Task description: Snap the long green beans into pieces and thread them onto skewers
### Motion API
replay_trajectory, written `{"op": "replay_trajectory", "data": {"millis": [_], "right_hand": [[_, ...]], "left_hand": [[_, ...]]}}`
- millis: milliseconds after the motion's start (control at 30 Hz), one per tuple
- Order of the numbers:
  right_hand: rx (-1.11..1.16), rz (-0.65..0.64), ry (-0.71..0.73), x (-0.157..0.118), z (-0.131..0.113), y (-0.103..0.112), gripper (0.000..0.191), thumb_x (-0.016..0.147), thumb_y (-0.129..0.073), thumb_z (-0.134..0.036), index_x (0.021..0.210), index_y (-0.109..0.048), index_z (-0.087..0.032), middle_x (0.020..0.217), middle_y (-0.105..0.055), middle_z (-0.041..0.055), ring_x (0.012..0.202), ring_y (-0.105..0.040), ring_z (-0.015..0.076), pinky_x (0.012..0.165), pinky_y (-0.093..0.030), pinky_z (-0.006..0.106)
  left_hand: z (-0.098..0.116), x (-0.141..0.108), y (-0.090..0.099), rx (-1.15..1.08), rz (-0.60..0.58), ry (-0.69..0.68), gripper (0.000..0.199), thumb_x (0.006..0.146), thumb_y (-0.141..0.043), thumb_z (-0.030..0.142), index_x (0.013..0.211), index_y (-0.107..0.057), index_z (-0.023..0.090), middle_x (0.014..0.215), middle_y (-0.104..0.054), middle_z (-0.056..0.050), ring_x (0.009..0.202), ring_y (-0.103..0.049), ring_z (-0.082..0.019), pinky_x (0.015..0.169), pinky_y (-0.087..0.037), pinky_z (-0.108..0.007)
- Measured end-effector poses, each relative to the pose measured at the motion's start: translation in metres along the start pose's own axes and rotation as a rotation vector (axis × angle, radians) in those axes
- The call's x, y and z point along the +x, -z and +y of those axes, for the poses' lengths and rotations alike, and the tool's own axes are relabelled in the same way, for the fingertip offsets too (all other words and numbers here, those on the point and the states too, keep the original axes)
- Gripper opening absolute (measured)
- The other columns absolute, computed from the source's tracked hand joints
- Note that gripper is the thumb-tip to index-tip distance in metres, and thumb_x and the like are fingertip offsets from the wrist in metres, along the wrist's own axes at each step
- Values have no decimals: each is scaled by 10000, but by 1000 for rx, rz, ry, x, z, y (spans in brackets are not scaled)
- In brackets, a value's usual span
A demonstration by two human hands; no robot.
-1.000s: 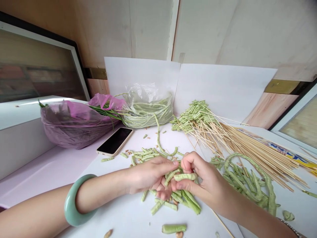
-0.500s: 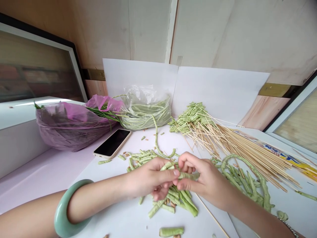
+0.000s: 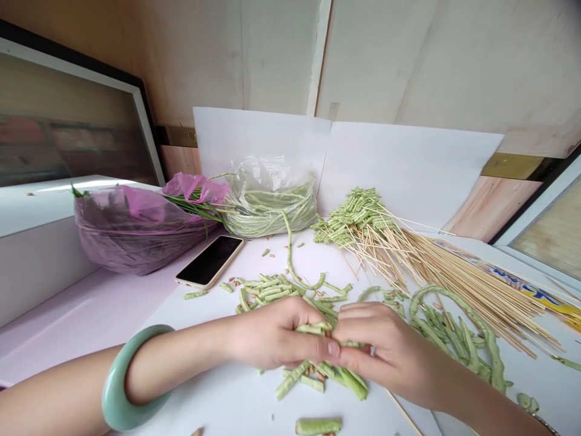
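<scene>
The left hand (image 3: 276, 333) and right hand (image 3: 385, 354) pinch a long bean (image 3: 313, 329) between them, just above cut bean pieces (image 3: 349, 381), with bamboo skewers (image 3: 463, 284) beyond the right hand.

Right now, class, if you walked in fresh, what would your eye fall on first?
Two hands in the middle draw the eye: the left hand and right hand pinch a green bean over cut bean pieces. A pale green bangle circles the left arm. To the right, wooden skewers fan out from a cluster of threaded beans.
</scene>
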State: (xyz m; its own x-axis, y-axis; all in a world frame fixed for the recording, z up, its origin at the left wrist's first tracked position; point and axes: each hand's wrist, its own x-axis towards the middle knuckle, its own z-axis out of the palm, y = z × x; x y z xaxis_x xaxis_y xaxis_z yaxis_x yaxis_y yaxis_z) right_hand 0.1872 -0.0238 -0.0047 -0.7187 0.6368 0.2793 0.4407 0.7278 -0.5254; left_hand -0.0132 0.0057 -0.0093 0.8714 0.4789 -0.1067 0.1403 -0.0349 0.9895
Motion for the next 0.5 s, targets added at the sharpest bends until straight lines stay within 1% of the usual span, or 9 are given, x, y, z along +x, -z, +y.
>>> {"op": "replay_trajectory", "data": {"millis": [67,133,167,200,233,267,333,400,500], "right_hand": [[159,-154,35,1,-10,1,372,948,-493,-289,592,-412,-219,573,-390,-50,568,-428,125,585,-355,266],[258,-302,73,2,-18,3,437,947,-468,-252,551,-286,-221,532,-310,-68,512,-358,111,588,-357,267],[262,-349,82,2,-20,4,461,942,-456,-218,545,-221,-216,518,-243,-73,492,-299,110,579,-350,267],[260,-352,88,2,-20,5,464,930,-467,-198,541,-214,-213,512,-216,-76,486,-275,110,568,-342,267],[252,-323,65,1,-17,6,448,915,-501,-193,538,-258,-214,513,-239,-77,498,-299,111,572,-347,263],[240,-265,37,0,-13,8,415,900,-538,-199,544,-327,-215,520,-289,-74,521,-350,112,576,-356,258],[195,-118,-38,-2,-2,11,331,899,-568,-237,591,-452,-212,574,-409,-53,583,-446,122,573,-371,252],[121,10,-108,-4,7,12,310,927,-539,-279,626,-515,-204,620,-456,-34,592,-475,127,547,-372,248],[13,86,-187,-5,10,11,236,964,-473,-298,793,-610,-212,699,-504,-15,619,-501,138,559,-395,253]], "left_hand": [[-1,1,0,52,-181,-50,370,852,-586,432,608,-476,175,513,-405,55,471,-343,-70,464,-302,-208],[-8,2,-1,92,-430,-144,398,818,-616,448,562,-461,185,506,-426,35,473,-378,-87,472,-333,-221],[-12,3,-2,95,-555,-201,436,790,-636,471,522,-438,191,487,-427,28,451,-369,-90,450,-323,-228],[-16,3,-3,95,-689,-255,492,744,-668,508,469,-405,196,445,-405,26,415,-336,-88,411,-289,-232],[-18,2,-4,70,-676,-332,552,715,-674,544,419,-363,197,393,-352,29,377,-288,-81,375,-232,-233],[-19,1,-5,55,-618,-369,567,710,-670,543,398,-346,197,372,-327,30,364,-249,-75,366,-199,-236],[-15,-2,-6,92,-519,-282,474,735,-670,412,438,-374,193,425,-383,30,399,-299,-72,397,-251,-225],[-7,-2,-5,27,-226,-126,282,748,-639,321,553,-489,183,475,-450,40,411,-377,-67,411,-301,-201],[-1,2,-1,-211,202,18,285,772,-628,394,637,-529,163,465,-452,65,361,-404,-54,362,-287,-172]]}}
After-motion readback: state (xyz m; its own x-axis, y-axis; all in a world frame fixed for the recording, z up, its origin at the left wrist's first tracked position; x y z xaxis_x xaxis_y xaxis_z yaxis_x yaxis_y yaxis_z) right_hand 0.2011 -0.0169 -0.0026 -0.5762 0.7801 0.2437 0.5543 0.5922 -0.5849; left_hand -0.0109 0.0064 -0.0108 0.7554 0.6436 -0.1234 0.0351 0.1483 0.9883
